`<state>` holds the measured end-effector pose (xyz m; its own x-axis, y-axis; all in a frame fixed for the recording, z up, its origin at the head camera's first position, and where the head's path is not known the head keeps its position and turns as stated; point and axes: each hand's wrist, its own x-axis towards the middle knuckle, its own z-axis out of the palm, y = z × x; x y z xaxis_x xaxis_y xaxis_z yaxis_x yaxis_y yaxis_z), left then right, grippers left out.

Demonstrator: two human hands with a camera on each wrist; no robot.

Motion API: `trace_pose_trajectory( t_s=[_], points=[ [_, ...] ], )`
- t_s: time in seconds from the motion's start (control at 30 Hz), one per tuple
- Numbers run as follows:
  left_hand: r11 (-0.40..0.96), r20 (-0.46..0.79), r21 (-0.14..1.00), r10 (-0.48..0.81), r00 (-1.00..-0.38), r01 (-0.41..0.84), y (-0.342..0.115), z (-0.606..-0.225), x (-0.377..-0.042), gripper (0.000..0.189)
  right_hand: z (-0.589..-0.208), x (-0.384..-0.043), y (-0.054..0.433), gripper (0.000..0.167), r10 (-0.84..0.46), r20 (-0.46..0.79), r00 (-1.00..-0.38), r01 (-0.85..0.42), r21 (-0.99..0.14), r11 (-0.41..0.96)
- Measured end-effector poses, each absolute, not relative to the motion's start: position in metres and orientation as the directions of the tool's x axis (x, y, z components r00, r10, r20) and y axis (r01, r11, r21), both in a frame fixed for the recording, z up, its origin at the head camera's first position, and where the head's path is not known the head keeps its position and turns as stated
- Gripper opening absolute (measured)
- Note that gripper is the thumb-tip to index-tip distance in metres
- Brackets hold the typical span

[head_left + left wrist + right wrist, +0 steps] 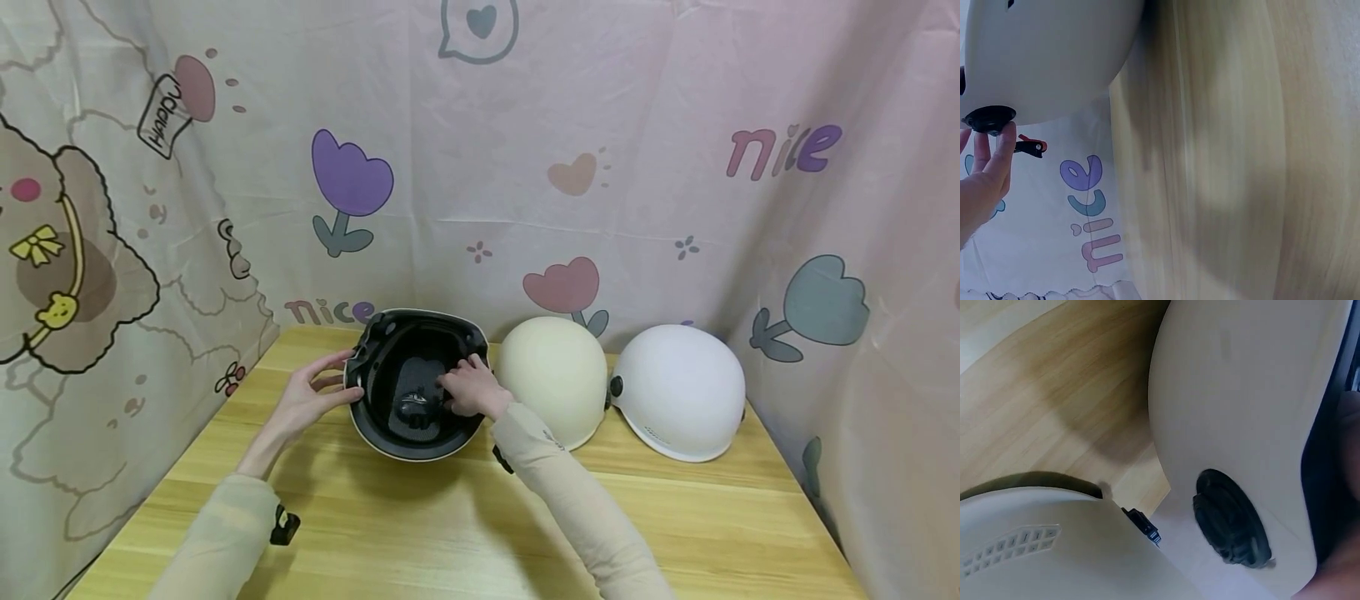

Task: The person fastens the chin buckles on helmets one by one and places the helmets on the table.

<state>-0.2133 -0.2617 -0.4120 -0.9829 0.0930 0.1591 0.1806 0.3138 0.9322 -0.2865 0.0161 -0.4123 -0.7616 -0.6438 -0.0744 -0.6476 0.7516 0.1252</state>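
Observation:
A helmet (416, 325) lies upturned on the table, its black padded inside facing up in the head view. My left hand (322, 387) grips its left side, thumb at the rim and fingers outside. In the left wrist view those fingers touch the black round knob (990, 119) on the pale shell (1054, 56). A black buckle with a red part (1034, 147) shows just beyond the fingertips. My right hand (474, 390) reaches over the right rim into the helmet, fingers bent against the lining; I cannot tell whether they pinch anything. Another black knob (1229, 519) is on that side.
A cream helmet (553, 379) stands dome up close to the right of the upturned one, near my right forearm. Beyond it a white helmet (682, 387) sits on the wooden table (420, 533). A printed curtain (480, 167) hangs behind and along the sides.

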Motion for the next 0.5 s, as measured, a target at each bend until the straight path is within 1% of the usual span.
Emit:
trace_pose_trajectory(
  t_s=[0.13, 0.4, 0.5],
  points=[
    [0.307, 0.166, 0.933, 0.093, -0.982, 0.187, -0.261, -0.412, -0.213, 0.068, -0.412, -0.288, 0.019, 0.035, -0.660, -0.037, -0.750, -0.661, 0.054, 0.748],
    [0.320, 0.153, 0.931, 0.092, -0.984, 0.174, -0.258, -0.410, -0.215, 0.068, -0.410, -0.291, 0.025, 0.036, -0.688, -0.011, -0.725, -0.680, -0.145, 0.719],
    [0.315, 0.154, 0.933, 0.091, -0.984, 0.176, -0.257, -0.409, -0.215, 0.068, -0.409, -0.291, 0.027, 0.032, -0.694, 0.002, -0.720, -0.682, -0.190, 0.706]
  ],
)
